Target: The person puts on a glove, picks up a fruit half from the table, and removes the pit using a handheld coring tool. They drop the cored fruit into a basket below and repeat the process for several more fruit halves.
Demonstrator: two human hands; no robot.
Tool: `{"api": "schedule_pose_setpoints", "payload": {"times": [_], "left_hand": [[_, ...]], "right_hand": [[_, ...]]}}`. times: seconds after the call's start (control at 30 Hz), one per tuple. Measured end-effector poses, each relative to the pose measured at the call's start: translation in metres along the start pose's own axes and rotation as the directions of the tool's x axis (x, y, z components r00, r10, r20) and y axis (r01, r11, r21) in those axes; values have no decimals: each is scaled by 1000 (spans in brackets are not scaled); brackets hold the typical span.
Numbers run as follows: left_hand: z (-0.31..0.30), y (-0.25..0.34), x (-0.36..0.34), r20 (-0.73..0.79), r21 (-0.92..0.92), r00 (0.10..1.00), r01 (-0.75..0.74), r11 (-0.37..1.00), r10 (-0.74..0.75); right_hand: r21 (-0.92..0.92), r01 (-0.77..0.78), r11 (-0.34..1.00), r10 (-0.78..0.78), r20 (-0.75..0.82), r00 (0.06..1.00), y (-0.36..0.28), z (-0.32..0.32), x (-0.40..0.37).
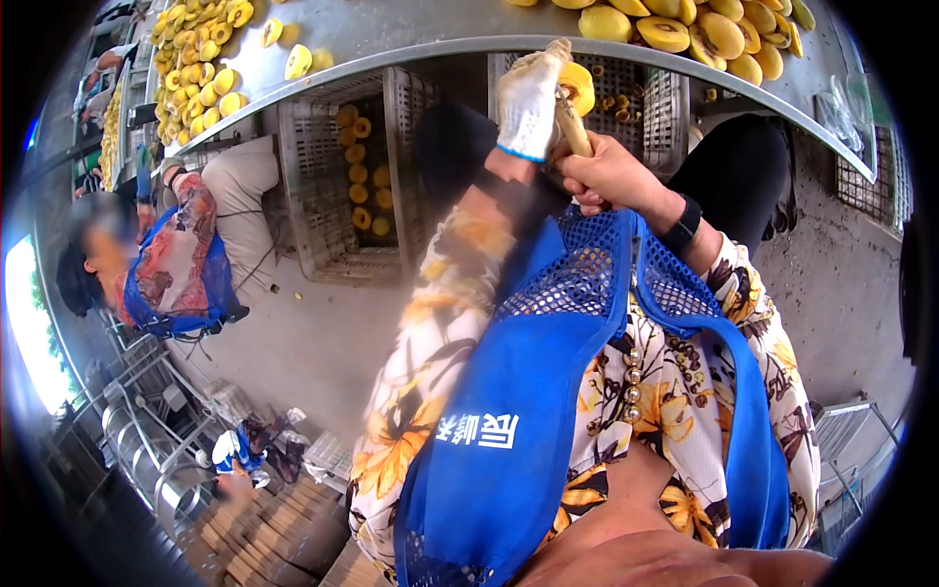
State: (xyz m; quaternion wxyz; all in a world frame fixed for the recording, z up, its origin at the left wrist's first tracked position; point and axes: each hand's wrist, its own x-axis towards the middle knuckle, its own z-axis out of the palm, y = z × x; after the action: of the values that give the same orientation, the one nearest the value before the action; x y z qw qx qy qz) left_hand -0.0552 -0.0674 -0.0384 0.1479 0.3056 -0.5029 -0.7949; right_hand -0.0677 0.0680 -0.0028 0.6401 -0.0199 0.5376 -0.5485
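My left hand [528,106], in a white glove with a blue cuff edge, is closed round a yellow fruit half [578,88] above a crate and just in front of the metal table edge. Its cut side shows an orange centre. My bare right hand [616,174], with a dark band at the wrist, grips the pale handle of a tool [573,127]. The tool's far end meets the fruit beside the gloved fingers; its tip is partly hidden.
A curved metal table [430,27] bears yellow fruit halves [719,34] at right and more at left. Below it stand a crate holding fruit halves [313,225] and a crate with small orange pieces [675,108]. A seated co-worker [181,254] is at left.
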Motion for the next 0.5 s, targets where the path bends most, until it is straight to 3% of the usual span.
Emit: {"api": "schedule_pose_setpoints", "payload": {"times": [0.07,0.17,0.27,0.37,0.4,0.5], "left_hand": [[0,-4,-3,10,-171,998,59,983,-58],[5,10,-7,76,-307,963,271,913,-260],[1,3,-5,112,-276,977,206,939,-182],[2,10,-6,189,-317,940,332,888,-283],[4,14,-11,195,-295,915,399,868,-354],[4,13,-9,163,-309,920,391,867,-357]], "right_hand": [[-7,-3,1000,4,19,1000,2,-1,2],[-51,24,998,-26,-24,999,1,1,1],[0,67,998,-67,8,998,1,0,-2],[160,55,986,-81,163,983,9,-7,2],[124,83,989,-101,146,984,12,-7,3],[24,168,985,-170,98,981,18,-7,6]]}}
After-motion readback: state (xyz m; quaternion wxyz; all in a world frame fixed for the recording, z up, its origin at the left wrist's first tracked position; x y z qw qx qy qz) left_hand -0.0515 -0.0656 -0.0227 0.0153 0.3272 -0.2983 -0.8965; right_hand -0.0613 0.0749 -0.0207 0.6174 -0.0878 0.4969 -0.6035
